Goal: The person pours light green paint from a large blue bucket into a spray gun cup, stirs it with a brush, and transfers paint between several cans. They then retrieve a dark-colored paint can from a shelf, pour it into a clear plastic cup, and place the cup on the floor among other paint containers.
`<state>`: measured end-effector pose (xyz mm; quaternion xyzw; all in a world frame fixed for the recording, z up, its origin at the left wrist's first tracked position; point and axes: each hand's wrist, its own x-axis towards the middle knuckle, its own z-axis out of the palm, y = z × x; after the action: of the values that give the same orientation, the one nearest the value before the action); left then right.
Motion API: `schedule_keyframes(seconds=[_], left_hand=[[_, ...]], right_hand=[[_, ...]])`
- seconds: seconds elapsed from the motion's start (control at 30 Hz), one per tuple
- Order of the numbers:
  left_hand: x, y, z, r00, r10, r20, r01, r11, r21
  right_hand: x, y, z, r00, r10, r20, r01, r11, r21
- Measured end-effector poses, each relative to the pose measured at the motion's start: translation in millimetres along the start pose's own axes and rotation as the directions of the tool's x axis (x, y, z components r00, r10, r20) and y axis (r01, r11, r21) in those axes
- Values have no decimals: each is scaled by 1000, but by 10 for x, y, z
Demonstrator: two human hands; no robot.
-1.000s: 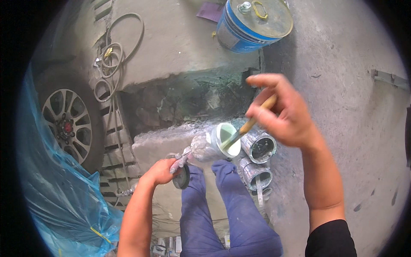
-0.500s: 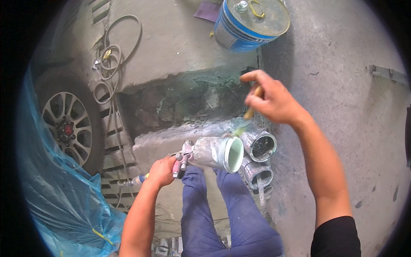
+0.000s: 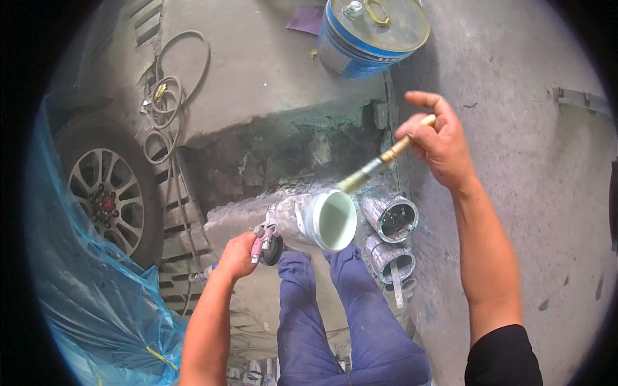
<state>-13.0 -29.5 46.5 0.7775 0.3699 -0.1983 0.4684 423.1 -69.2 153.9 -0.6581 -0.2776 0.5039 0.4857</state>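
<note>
My left hand (image 3: 237, 256) grips a paint spray gun (image 3: 267, 239) by its handle, held on its side above my knees. Its translucent cup (image 3: 318, 220) lies tilted, with the open, pale green mouth facing right. My right hand (image 3: 438, 140) holds a small paintbrush (image 3: 385, 156) by its wooden handle. The bristles point down and left, just above the cup's rim, apart from it.
Two paint-smeared metal cans (image 3: 389, 217) stand by my legs (image 3: 347, 321), and a stir stick (image 3: 398, 293) lies near the lower can. A blue drum (image 3: 370, 32) sits at the top. A coiled hose (image 3: 168, 103), a car wheel (image 3: 106, 196) and blue plastic sheeting (image 3: 96, 302) are on the left.
My right hand pulled the brush out of the cup, swung up and right, and now brings the bristles back near the rim. The cup has tipped further onto its side.
</note>
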Motion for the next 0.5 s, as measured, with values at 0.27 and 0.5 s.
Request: schedule_keyframes(seconds=[0.27, 0.5], left_hand=[[33, 26, -76, 997, -71, 7, 71, 996, -50], [68, 28, -24, 992, -120, -43, 116, 990, -81]], right_hand=[[-481, 351, -105, 976, 119, -184, -136, 988, -79], [-582, 135, 362, 979, -177, -99, 132, 925, -356]])
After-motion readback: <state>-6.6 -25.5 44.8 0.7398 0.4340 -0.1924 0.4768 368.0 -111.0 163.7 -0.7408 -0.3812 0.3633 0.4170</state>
